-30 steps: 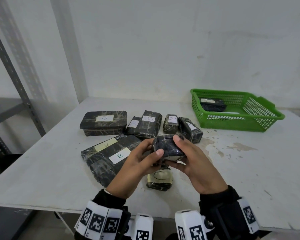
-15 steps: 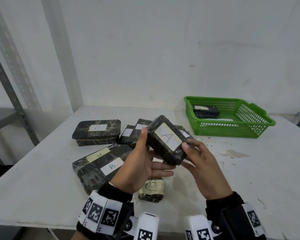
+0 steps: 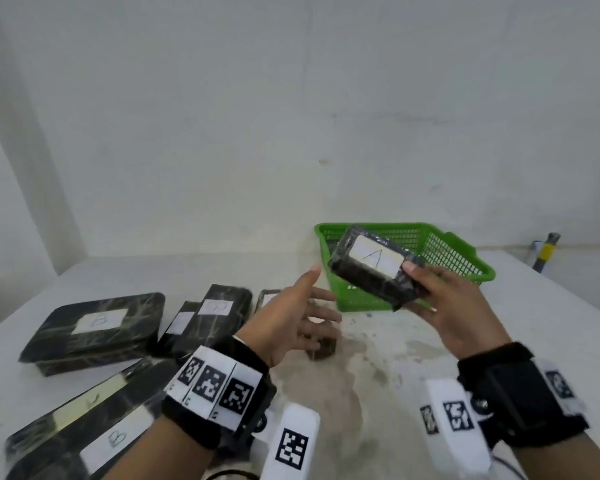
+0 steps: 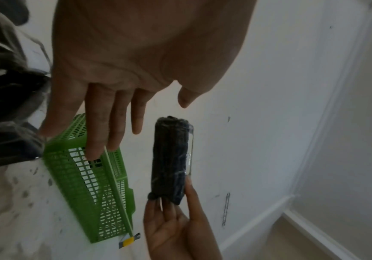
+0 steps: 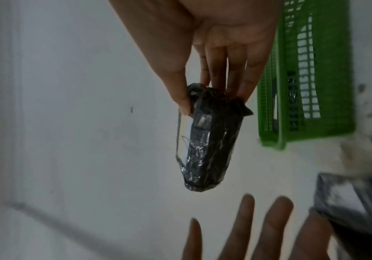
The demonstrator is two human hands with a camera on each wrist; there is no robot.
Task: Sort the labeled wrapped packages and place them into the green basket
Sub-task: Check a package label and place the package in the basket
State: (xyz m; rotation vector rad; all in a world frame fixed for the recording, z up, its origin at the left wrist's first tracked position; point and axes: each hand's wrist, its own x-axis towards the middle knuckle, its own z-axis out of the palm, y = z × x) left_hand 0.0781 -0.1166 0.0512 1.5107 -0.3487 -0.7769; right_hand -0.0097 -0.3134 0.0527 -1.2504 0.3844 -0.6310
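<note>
My right hand point(image 3: 426, 292) pinches one end of a black wrapped package labelled A point(image 3: 374, 268), thumb on top and fingers beneath, and holds it in the air in front of the green basket point(image 3: 465, 258). The same package A point(image 5: 209, 140) shows in the right wrist view, and as the package point(image 4: 171, 158) in the left wrist view. My left hand point(image 3: 305, 310) hovers open with straight fingers, left of the package and not touching it. Several other black labelled packages lie at the left, among them a large B package point(image 3: 97, 327) and another B package point(image 3: 84, 434).
The white table point(image 3: 413, 358) has stained patches in the middle. A small package point(image 3: 323, 348) lies partly hidden under my left hand. A yellow-banded object point(image 3: 546, 251) stands at the far right behind the basket. A white wall rises behind the table.
My left hand has let go of package A and opened. My right hand has carried the package right and forward, up to the green basket.
</note>
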